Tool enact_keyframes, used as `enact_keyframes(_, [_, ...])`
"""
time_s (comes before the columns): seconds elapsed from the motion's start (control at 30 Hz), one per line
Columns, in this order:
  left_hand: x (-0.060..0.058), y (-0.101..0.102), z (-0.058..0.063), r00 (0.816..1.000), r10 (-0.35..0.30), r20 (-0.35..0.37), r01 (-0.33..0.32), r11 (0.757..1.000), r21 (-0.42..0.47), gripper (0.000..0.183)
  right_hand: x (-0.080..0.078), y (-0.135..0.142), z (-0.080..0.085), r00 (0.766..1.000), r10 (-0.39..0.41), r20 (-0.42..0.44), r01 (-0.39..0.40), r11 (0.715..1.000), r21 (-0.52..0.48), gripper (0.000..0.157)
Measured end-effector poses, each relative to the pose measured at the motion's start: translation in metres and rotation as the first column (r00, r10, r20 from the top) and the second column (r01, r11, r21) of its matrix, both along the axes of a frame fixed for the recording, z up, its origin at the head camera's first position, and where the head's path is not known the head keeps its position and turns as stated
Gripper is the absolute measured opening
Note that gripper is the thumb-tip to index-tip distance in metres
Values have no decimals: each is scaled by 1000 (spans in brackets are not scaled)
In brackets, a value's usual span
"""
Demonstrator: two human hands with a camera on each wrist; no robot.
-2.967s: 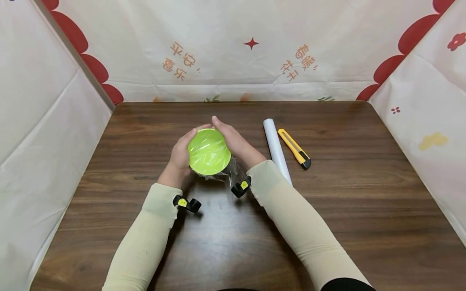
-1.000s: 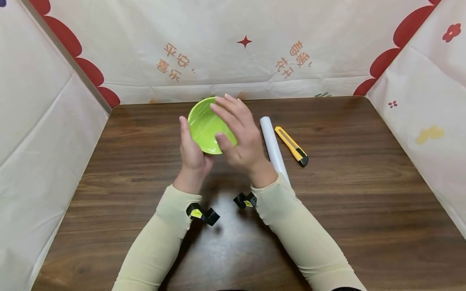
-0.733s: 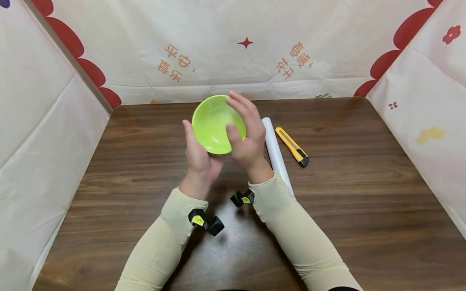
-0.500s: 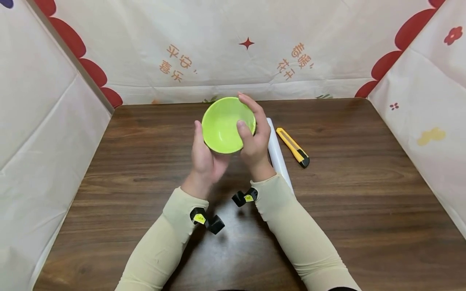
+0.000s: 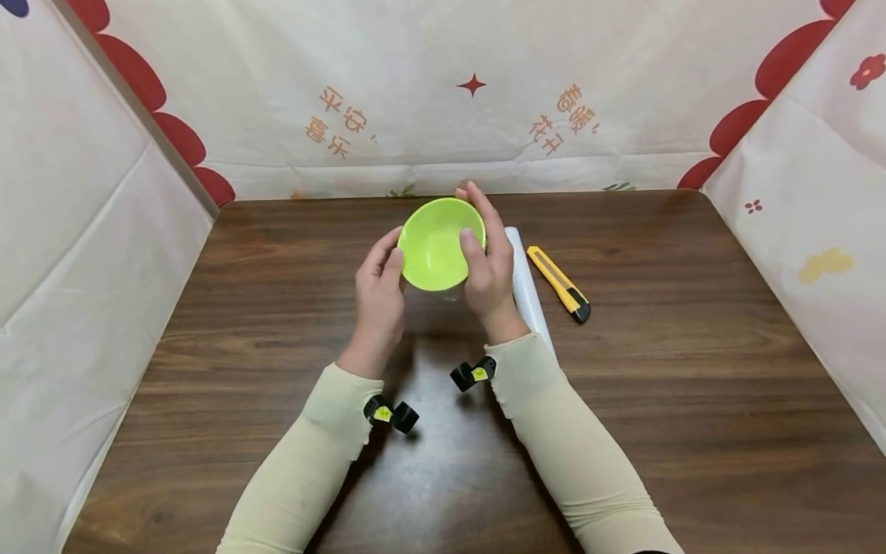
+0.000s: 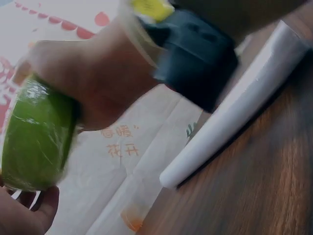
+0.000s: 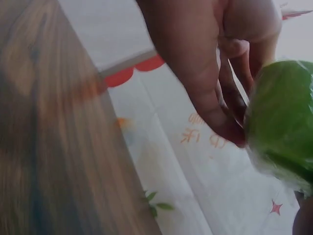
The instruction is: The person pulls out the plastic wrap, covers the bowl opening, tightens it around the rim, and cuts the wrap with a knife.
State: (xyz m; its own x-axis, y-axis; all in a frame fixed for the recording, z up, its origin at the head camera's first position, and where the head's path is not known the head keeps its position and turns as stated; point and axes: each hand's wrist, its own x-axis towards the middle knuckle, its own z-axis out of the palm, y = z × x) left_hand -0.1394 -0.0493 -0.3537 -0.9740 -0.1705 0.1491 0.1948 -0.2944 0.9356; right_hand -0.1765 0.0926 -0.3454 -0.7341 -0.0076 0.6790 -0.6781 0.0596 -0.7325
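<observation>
A light green bowl (image 5: 436, 250) is held up above the table between both hands, tilted so its mouth faces me. Clear plastic film (image 7: 281, 174) clings to its outside, wrinkled in both wrist views. My left hand (image 5: 381, 296) grips the bowl's left side, thumb near the rim and fingers behind. On the right side, my right hand (image 5: 490, 273) holds it with the thumb over the rim and the fingers round the outer wall. The fingers behind the bowl are partly hidden in the head view.
A white roll (image 5: 529, 296) lies on the brown wooden table (image 5: 664, 369), just right of my right hand and partly behind that forearm. Beside it rests a yellow and black utility knife (image 5: 559, 285). White printed cloth (image 5: 415, 115) stands round the back and sides.
The bowl has moved right and slightly nearer over the last second. My right hand has gone from spread across its mouth to gripping its right side; my left hand has shifted its grip.
</observation>
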Motion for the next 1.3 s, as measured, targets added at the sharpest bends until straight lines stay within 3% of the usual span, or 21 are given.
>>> enact_keyframes(0.1, [-6,-10,-2,999,-5,53,2,999,52,35,-4,7,0,997,13,71,-23,989,146,51])
enact_keyframes(0.23, [-15,-25,-2,992,-20,125,16,999,30,35,-12,22,5,971,-6,241,-77,940,332,44])
enact_keyframes(0.3, [-20,-29,-3,987,-42,157,42,999,2,35,-16,29,6,933,-10,360,-134,918,373,41])
enact_keyframes(0.43, [-29,-32,-11,972,-84,220,99,993,-57,34,-21,41,3,829,-8,559,-251,888,386,43])
enact_keyframes(0.57, [-36,-34,-25,942,-126,310,165,981,-103,34,-23,48,-6,746,-27,665,-342,842,418,44])
enact_keyframes(0.67, [-39,-37,-36,914,-164,372,213,972,-97,34,-25,51,-14,711,-43,702,-390,806,445,44])
enact_keyframes(0.83, [-41,-38,-49,874,-208,439,276,956,-98,35,-26,53,-24,705,-81,705,-426,746,512,47])
enact_keyframes(0.93, [-41,-39,-54,864,-217,455,296,949,-110,36,-26,53,-26,708,-99,699,-436,717,543,49])
enact_keyframes(1.3, [-40,-40,-60,857,-281,433,351,932,-91,38,-28,56,-30,702,-109,704,-448,701,555,51])
